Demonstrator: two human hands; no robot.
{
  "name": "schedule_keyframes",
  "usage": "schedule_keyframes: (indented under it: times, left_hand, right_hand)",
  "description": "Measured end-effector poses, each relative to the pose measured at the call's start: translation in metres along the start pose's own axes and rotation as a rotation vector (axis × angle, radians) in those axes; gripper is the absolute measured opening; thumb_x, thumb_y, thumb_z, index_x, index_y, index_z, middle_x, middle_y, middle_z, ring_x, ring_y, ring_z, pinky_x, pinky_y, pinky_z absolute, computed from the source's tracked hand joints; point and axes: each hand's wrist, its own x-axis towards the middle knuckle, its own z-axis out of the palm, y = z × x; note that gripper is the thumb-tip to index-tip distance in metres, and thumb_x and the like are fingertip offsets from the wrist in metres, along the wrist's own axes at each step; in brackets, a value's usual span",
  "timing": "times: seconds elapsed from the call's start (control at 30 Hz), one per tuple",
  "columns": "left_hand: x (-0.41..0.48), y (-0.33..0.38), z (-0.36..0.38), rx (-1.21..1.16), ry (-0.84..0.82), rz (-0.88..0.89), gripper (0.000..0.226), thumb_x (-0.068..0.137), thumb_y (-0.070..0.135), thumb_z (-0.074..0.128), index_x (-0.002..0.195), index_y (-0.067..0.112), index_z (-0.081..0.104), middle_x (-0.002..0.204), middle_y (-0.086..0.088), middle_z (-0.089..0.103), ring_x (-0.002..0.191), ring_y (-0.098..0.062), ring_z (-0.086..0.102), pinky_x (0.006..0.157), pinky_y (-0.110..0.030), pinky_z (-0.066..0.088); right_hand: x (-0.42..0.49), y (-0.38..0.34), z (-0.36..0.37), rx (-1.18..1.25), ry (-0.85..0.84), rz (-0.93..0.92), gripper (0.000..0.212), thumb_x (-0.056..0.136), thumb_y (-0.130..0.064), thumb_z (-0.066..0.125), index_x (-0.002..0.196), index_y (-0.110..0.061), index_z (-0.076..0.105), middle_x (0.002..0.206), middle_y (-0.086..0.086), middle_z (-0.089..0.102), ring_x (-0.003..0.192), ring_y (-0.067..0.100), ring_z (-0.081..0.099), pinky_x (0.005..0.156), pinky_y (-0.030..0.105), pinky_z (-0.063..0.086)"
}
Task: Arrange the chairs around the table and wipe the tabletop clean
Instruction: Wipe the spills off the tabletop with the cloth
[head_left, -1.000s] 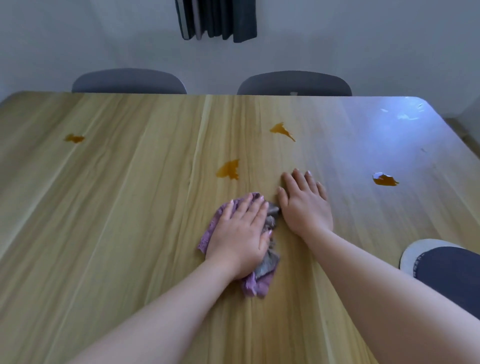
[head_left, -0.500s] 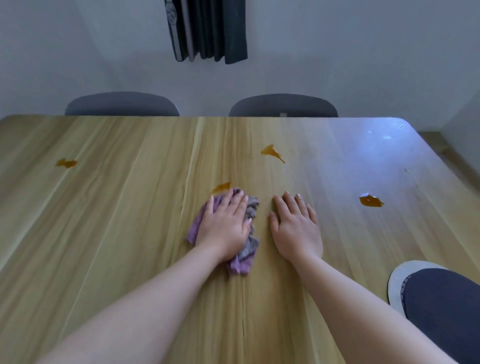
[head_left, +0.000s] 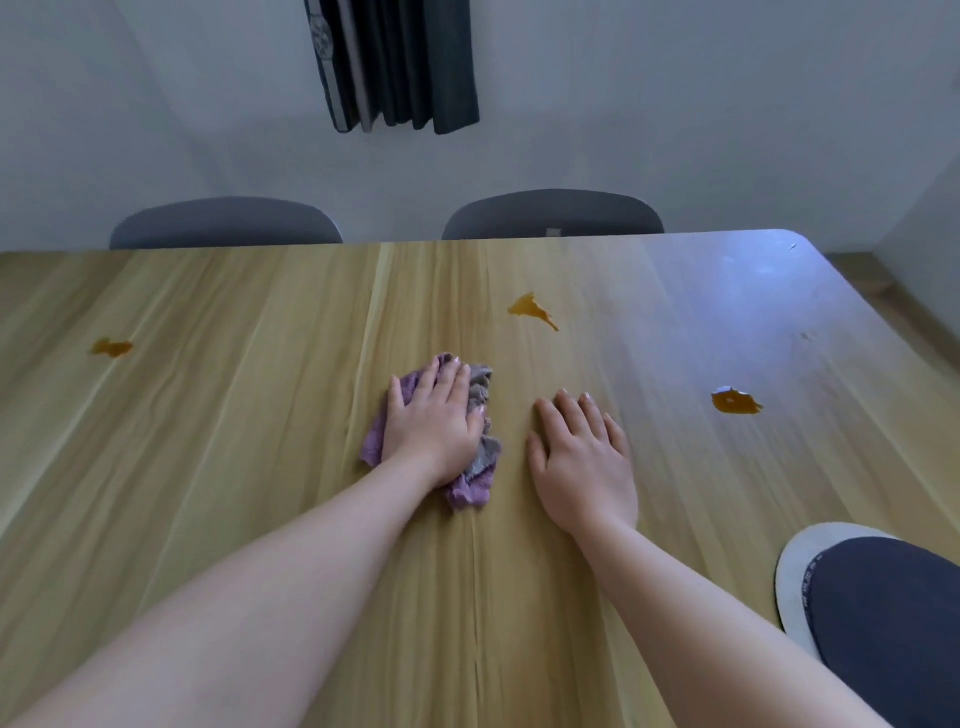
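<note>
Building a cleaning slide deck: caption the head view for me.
Left hand presses a purple cloth on the wooden table, right hand flat beside it; three orange spills unwiped.

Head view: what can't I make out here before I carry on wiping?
- Tabletop under the cloth: covered by it and the left hand; clean or not, cannot tell.
- Far chairs: only the backrest tops show; the tabletop hides the rest.
- Tabletop's left end: cut off by the frame edge.
- Near chair, lower right: cut off by the corner.
- Small mark near the tabletop's right edge: too small to identify.
</note>
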Motion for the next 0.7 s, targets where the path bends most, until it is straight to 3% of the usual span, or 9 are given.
schedule_keyframes:
  times: [0.17,0.33,0.43,0.5,0.53,0.6,0.63,0.7]
  left_hand:
    - [-0.047,0.007,0.011,0.026,0.024,0.124,0.058,0.100,0.043,0.016,0.151,0.022,-0.001,0.159,0.009,-0.008,0.145,-0.008,-0.012,0.116,-0.042,-0.009]
    - [-0.034,0.013,0.011,0.003,0.067,0.059,0.057,0.099,0.041,0.018,0.152,0.023,0.003,0.159,0.009,-0.003,0.146,-0.009,-0.007,0.118,-0.043,-0.003]
    - [-0.036,0.020,0.008,0.000,0.013,0.017,0.058,0.100,0.040,0.016,0.152,0.019,0.001,0.160,0.005,-0.005,0.146,-0.013,-0.008,0.118,-0.045,-0.003]
    - [-0.052,0.028,0.010,0.007,-0.002,0.026,0.059,0.100,0.041,0.015,0.151,0.017,-0.001,0.160,0.003,-0.007,0.146,-0.015,-0.010,0.117,-0.045,-0.004]
    - [-0.064,0.034,0.012,0.005,-0.009,0.050,0.060,0.100,0.042,0.015,0.151,0.017,-0.002,0.160,0.003,-0.007,0.146,-0.015,-0.010,0.117,-0.045,-0.005]
    - [-0.092,0.047,0.020,0.012,-0.018,0.131,0.061,0.098,0.045,0.008,0.151,0.017,-0.002,0.160,0.003,-0.007,0.146,-0.014,-0.010,0.116,-0.045,-0.007]
    - [-0.104,0.054,0.025,0.021,-0.017,0.174,0.065,0.094,0.047,0.000,0.151,0.018,-0.002,0.160,0.004,-0.007,0.146,-0.014,-0.011,0.116,-0.044,-0.008]
    - [-0.122,0.059,0.029,0.033,-0.037,0.244,0.069,0.089,0.048,-0.007,0.151,0.019,-0.001,0.159,0.006,-0.007,0.146,-0.012,-0.011,0.116,-0.043,-0.010]
  right_hand:
    - [0.000,-0.001,-0.003,0.003,-0.002,0.001,0.049,0.101,-0.041,0.019,0.149,-0.030,0.021,0.160,-0.006,0.010,0.148,0.014,0.001,0.117,0.032,0.000]
    - [-0.007,0.003,-0.005,0.078,0.054,-0.040,0.046,0.102,-0.034,0.026,0.146,-0.026,0.031,0.158,-0.007,0.019,0.147,0.010,0.006,0.117,0.026,-0.001]
    - [-0.021,0.012,-0.003,0.066,0.045,-0.109,0.045,0.101,-0.025,0.029,0.146,-0.022,0.033,0.157,-0.007,0.023,0.146,0.008,0.011,0.116,0.022,0.002]
    - [-0.035,0.016,0.000,0.060,0.056,-0.108,0.044,0.099,-0.019,0.033,0.142,-0.016,0.041,0.153,-0.002,0.033,0.144,0.013,0.024,0.116,0.025,0.014]
    - [-0.043,0.016,0.001,0.048,0.107,-0.115,0.042,0.095,-0.016,0.036,0.134,-0.011,0.052,0.145,0.004,0.046,0.137,0.018,0.039,0.113,0.030,0.027]
    - [-0.061,0.017,0.005,0.087,0.159,-0.094,0.038,0.080,-0.014,0.046,0.108,-0.007,0.071,0.116,0.010,0.068,0.110,0.025,0.065,0.091,0.036,0.050]
    - [-0.070,0.017,0.002,0.079,0.155,-0.073,0.037,0.076,-0.014,0.047,0.101,-0.008,0.073,0.107,0.009,0.072,0.101,0.024,0.069,0.083,0.035,0.054]
    - [-0.094,0.021,0.001,0.053,0.106,-0.069,0.040,0.076,-0.015,0.043,0.100,-0.008,0.074,0.105,0.007,0.073,0.101,0.023,0.069,0.084,0.034,0.053]
